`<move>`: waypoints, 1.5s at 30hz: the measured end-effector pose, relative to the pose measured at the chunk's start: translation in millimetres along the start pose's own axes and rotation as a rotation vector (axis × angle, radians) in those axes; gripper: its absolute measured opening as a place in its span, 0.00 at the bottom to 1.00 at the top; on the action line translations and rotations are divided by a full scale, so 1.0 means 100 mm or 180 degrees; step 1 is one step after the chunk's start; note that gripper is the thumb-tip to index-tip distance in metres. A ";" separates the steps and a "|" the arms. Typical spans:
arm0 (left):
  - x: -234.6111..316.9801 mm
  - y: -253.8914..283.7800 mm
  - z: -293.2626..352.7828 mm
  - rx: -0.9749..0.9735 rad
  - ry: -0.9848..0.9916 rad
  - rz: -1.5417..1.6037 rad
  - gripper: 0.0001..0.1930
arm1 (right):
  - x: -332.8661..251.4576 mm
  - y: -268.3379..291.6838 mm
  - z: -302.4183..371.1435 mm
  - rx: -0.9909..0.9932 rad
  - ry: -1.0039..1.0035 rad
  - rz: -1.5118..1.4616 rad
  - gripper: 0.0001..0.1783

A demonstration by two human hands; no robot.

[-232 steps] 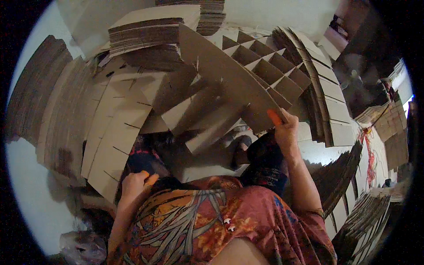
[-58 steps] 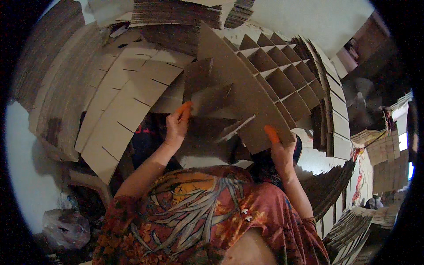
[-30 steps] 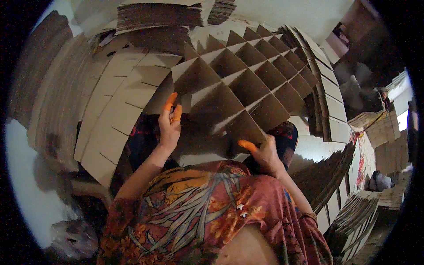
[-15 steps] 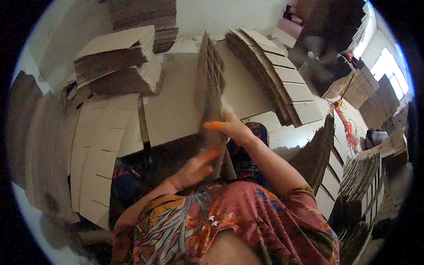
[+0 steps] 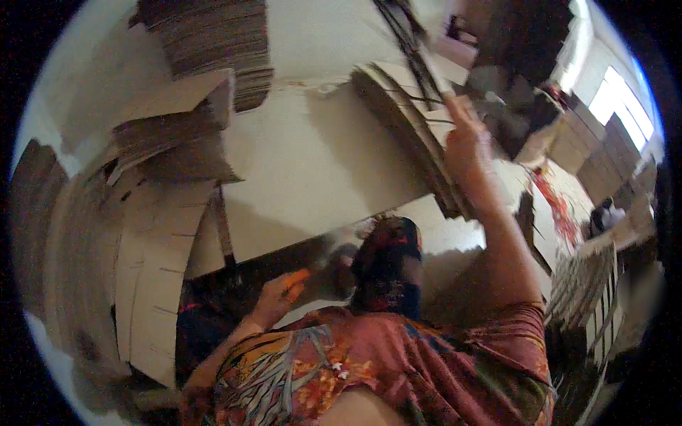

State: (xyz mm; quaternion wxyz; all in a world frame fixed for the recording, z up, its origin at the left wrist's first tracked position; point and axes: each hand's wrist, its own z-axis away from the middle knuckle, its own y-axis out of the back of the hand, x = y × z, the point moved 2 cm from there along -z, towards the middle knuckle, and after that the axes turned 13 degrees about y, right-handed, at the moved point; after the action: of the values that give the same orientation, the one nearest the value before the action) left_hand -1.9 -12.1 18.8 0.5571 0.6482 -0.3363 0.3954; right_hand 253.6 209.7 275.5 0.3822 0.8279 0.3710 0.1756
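Observation:
My right hand (image 5: 469,145) is raised at the far right of the work board (image 5: 298,177), its fingers closed on the end of a cardboard divider (image 5: 408,46). The divider's dark, narrow strips stand up and away from me, blurred. Below and beside that hand, a fanned pile of slotted cardboard pieces (image 5: 398,117) leans along the board's right side. Close to my body, my left hand (image 5: 280,295) is by the board's near edge, fingers stretched out with an orange covering on them and nothing held.
Stacked cardboard sheets (image 5: 177,131) stand at the back left, with a taller pile (image 5: 213,53) behind. Slotted sheets (image 5: 153,263) lie along the left. On the right are red strings (image 5: 558,209), more cardboard stacks (image 5: 590,284) and a window (image 5: 621,106). My dark-clad knee (image 5: 389,266) rises before the board.
The cardboard divider has gone from upright over the middle of the board to the far right, lifted by my right hand. My left hand has come away from it, toward the lower left.

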 end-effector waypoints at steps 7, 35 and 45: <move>0.17 1.36 -0.79 0.1904 -0.0753 -0.1204 0.19 | 1.91 -1.33 0.40 -0.0606 0.0119 0.1539 0.30; 0.35 0.99 -0.41 0.1326 -0.1358 -0.2702 0.18 | -1.24 -1.54 0.89 -0.0093 -0.1428 -0.3225 0.18; -0.94 2.29 -0.85 0.0920 0.2196 -0.3562 0.22 | -1.12 -1.53 1.34 -0.0308 -0.0937 -0.3383 0.11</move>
State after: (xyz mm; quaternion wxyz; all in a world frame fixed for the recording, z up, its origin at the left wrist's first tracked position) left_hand -257.2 36.8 45.7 0.6612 0.6294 0.3039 0.2726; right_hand 182.1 124.7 71.3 0.5036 0.5240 0.6720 -0.1422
